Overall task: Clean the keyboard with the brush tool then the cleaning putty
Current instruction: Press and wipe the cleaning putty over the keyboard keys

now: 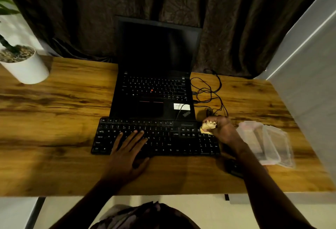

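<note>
A black external keyboard [163,138] lies on the wooden desk [54,119] in front of a laptop. My left hand [127,148] rests flat on the keyboard's left-middle keys with fingers spread. My right hand [222,128] grips a lump of yellowish cleaning putty [208,127] and presses it onto the keyboard's upper right corner, near the number pad. A dark object [234,169], possibly the brush tool, lies on the desk beneath my right forearm, mostly hidden.
An open black laptop [154,87] stands behind the keyboard. Tangled black cables [207,92] lie to its right. Clear plastic containers [267,143] sit at the right. A white plant pot [23,65] stands at the far left. A white wall borders the right.
</note>
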The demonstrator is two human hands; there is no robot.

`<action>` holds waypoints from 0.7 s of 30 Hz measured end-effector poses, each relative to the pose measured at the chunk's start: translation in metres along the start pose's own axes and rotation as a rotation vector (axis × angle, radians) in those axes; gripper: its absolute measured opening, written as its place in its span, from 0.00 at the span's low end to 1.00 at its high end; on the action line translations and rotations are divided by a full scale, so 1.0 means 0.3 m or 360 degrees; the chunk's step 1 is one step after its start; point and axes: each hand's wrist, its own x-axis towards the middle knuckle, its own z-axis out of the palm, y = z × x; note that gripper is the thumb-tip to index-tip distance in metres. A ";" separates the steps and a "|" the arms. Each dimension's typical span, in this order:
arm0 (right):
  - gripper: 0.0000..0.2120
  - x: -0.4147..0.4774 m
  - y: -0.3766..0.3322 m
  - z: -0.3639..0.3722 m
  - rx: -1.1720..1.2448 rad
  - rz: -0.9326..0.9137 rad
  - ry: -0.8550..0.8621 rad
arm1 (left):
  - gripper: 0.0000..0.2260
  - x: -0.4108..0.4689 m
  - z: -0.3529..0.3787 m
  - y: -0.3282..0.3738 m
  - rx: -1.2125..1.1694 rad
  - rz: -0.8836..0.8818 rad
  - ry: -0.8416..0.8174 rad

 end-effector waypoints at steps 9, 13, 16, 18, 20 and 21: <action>0.18 -0.011 0.012 -0.020 -0.0068 0.0074 -0.0096 | 0.31 0.003 0.002 0.002 0.0003 0.0008 0.0000; 0.19 -0.024 0.025 -0.045 -0.0054 0.0047 -0.0030 | 0.31 0.001 0.002 0.000 -0.0011 -0.0007 0.0004; 0.21 -0.022 -0.027 0.017 -0.0008 0.0003 -0.0076 | 0.31 0.002 -0.001 0.003 -0.0007 -0.0003 0.0012; 0.22 -0.018 -0.047 0.044 -0.0007 -0.0009 -0.0130 | 0.31 0.001 -0.002 0.005 0.0006 0.0002 0.0019; 0.22 -0.018 -0.036 0.032 -0.0013 0.0004 -0.0136 | 0.30 0.000 -0.006 0.005 0.0017 0.0003 0.0023; 0.23 -0.024 -0.024 0.013 -0.0031 0.0037 -0.0120 | 0.30 0.000 -0.007 0.005 0.0015 0.0004 0.0027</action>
